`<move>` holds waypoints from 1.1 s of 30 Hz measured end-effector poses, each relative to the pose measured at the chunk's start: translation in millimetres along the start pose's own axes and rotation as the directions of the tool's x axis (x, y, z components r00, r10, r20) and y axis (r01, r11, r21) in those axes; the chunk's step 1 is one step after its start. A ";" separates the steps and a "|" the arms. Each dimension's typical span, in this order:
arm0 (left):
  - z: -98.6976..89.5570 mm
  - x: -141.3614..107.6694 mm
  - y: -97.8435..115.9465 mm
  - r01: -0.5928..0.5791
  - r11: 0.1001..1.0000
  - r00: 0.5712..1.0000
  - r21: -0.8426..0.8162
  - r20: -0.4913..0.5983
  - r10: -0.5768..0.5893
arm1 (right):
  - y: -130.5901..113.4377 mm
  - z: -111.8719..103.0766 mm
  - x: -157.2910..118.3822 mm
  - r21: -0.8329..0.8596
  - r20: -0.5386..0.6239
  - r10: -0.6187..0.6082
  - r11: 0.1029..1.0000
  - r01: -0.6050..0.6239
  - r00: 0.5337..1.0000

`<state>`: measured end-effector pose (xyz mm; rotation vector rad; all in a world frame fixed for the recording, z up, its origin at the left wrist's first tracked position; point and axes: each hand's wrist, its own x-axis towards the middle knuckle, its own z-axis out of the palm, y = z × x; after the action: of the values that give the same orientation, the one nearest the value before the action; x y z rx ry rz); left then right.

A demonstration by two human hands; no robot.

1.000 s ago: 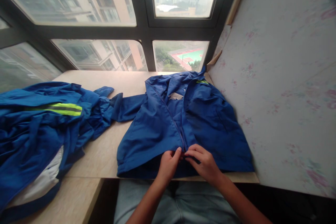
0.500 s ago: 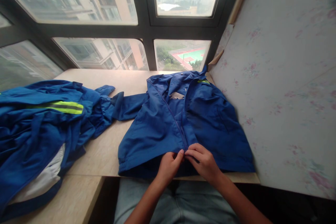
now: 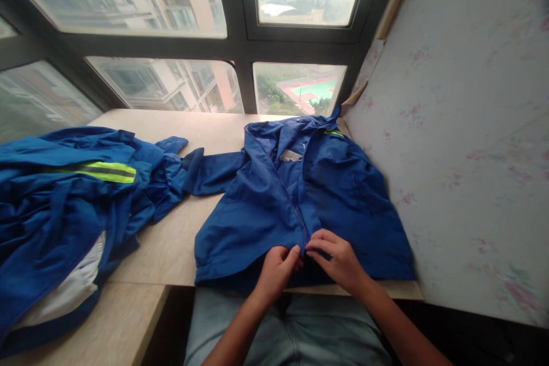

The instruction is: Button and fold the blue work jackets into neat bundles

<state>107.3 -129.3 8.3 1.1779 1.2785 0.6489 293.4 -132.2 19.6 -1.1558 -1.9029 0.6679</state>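
Note:
A blue jacket [image 3: 257,206] lies front up on the pale ledge, its collar toward the window and its hem toward me. The two front edges meet near the bottom, where a zipper runs down. My left hand [image 3: 278,269] pinches the lower front edge at the hem. Just to the right, my right hand [image 3: 334,254] has its thumb and finger closed on the other front edge at the zipper's bottom end. The zipper parts between the fingertips are too small to make out.
A second blue garment [image 3: 86,200] with a yellow-green reflective strip lies crumpled on the left of the ledge [image 3: 158,251]. Windows with dark frames [image 3: 240,48] stand behind. A flowered wall [image 3: 463,154] bounds the right side.
My right hand has shifted very slightly right, with its fingers still at the zipper's lower end. My left hand stays at the hem. The view has moved a little.

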 end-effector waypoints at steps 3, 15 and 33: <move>-0.3 3.0 7.5 -0.039 0.999 0.999 -0.017 -0.002 0.039 | 1.0 1.1 -6.6 -0.003 -0.018 -0.024 1.000 0.024 1.000; 3.5 4.6 9.8 -0.159 0.961 0.984 0.227 -0.040 0.173 | -1.1 -1.1 -7.9 -0.037 -0.025 -0.058 0.998 0.057 0.998; 8.5 3.1 10.8 -0.120 0.910 0.981 0.397 -0.095 0.171 | -5.3 4.7 -7.6 -0.061 -0.061 -0.067 0.996 0.063 0.996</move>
<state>118.5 -125.5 16.0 1.5929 1.4829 0.6010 289.0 -141.5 18.3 -1.1332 -1.9095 0.5376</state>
